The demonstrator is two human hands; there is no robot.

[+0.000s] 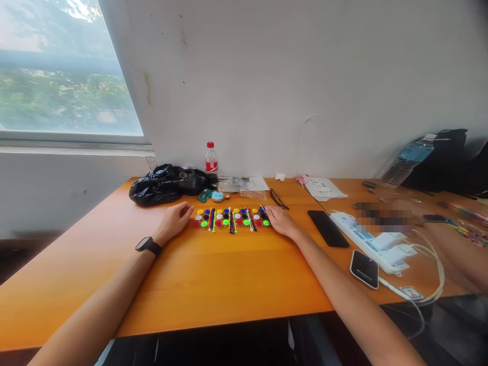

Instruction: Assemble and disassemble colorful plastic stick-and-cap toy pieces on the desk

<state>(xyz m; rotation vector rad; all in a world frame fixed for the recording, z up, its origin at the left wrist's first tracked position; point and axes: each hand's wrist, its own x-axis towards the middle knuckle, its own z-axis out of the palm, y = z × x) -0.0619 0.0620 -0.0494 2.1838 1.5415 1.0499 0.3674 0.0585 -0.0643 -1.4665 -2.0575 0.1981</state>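
A row of small coloured discs (219, 216) lies on the table, in yellow, blue, white, black, red and green. Thin arrow-shaped plastic pieces (232, 221) lie in bundles between the groups of discs. At the row's left end my left hand (176, 219) rests on its side, fingers curled in, no object showing in them; a dark watch is on that wrist. My right hand (281, 221) lies at the right end, fingers stretched towards the discs. A thin pale piece shows by its fingertips; whether they touch it I cannot tell.
Behind the row are a black plastic bag (163, 185), a cola bottle (211, 163), clear packaging (244, 187) and glasses (278, 199). To the right lie a black phone (328, 229), a power strip (368, 244) and a charging phone (364, 269). Another person's arm (463, 251) rests farther right.
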